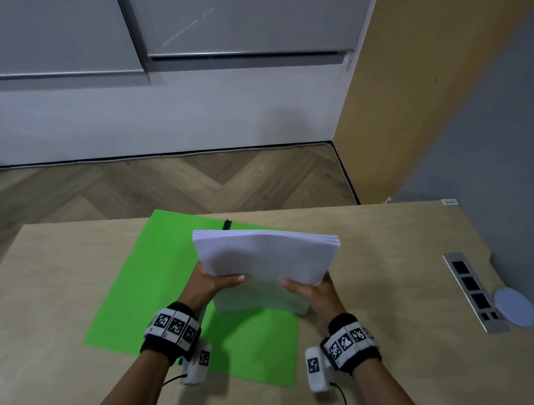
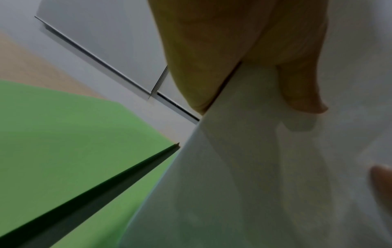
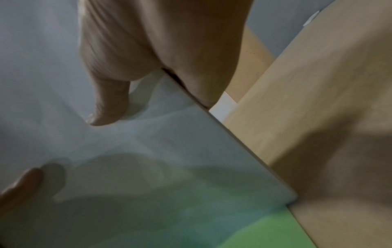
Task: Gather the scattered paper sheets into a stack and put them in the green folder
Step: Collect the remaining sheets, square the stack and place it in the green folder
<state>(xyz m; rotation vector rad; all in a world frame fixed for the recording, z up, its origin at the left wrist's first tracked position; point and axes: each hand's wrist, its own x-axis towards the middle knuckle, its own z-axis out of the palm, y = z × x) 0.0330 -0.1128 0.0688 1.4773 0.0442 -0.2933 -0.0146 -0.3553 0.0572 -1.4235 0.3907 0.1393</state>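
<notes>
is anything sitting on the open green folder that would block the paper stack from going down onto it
Nothing visible does. The paper stack, held on edge by the left hand and right hand, already stands on the open green folder.

My head view looks forward and down over the surface (image 1: 383,235), while both wrist views sit tight against the paper stack (image 2: 265,167), sharing it and the green folder (image 3: 265,234).
</notes>
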